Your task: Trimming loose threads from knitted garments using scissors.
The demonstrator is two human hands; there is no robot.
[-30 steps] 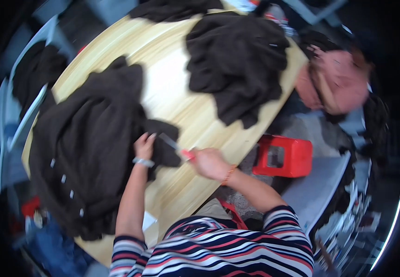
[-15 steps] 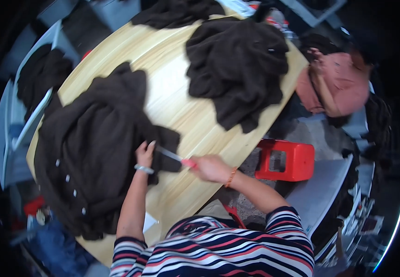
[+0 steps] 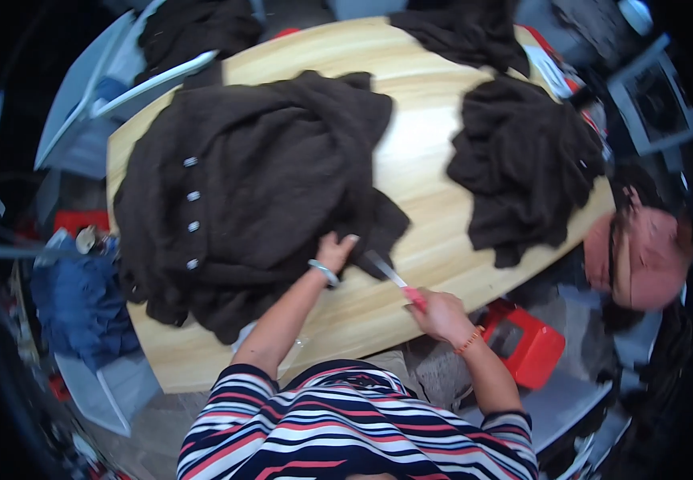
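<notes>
One broad dark-brown cloth garment (image 3: 274,176) with four white tags (image 3: 193,196) is covering the pale wooden bench's (image 3: 418,152) left; the left hand (image 3: 334,252) is touching the garment's near edge, grip unclear. The right hand (image 3: 445,317) is grasping one red-handled metal tool (image 3: 407,290); bare wood is separating two dark-brown cloth heaps (image 3: 522,160).

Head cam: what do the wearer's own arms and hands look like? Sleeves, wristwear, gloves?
No gloves. The left hand has a pale bracelet at the wrist; the right hand, an orange-red bracelet. Short sleeves, striped navy, white and coral red; forearms uncovered.
</notes>
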